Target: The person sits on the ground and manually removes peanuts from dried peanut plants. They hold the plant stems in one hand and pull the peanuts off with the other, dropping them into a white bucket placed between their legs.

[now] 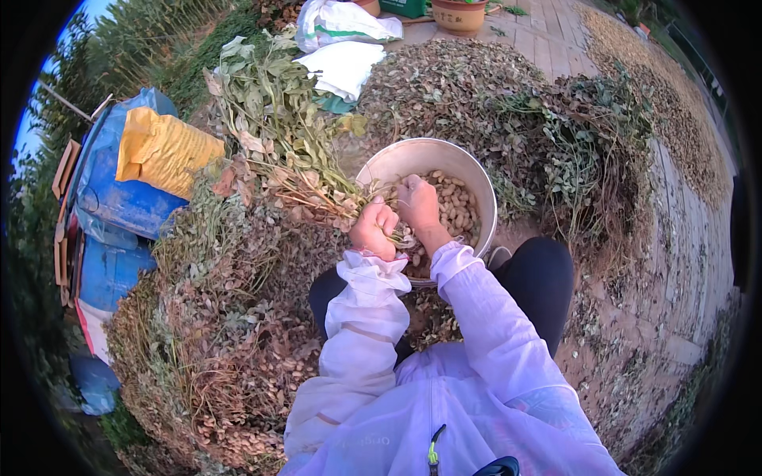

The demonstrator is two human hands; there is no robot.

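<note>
My left hand point(375, 229) is closed around the root end of a bunch of leafy peanut plants point(271, 134), whose leaves point up and to the left. Right beside it, my right hand point(418, 201) has bent fingers at the roots, over a round metal pot point(486, 184). Whether a pod is between those fingers is hidden. Unshelled peanuts point(457, 205) lie inside the pot, which stands between my knees.
Piled peanut plants point(238, 333) with pods spread along the left; another heap point(571, 137) lies beyond the pot. Blue barrels point(128, 199) and a yellow sack point(169, 149) stand left. White sacks point(345, 27) and a flowerpot point(458, 16) are at the far side.
</note>
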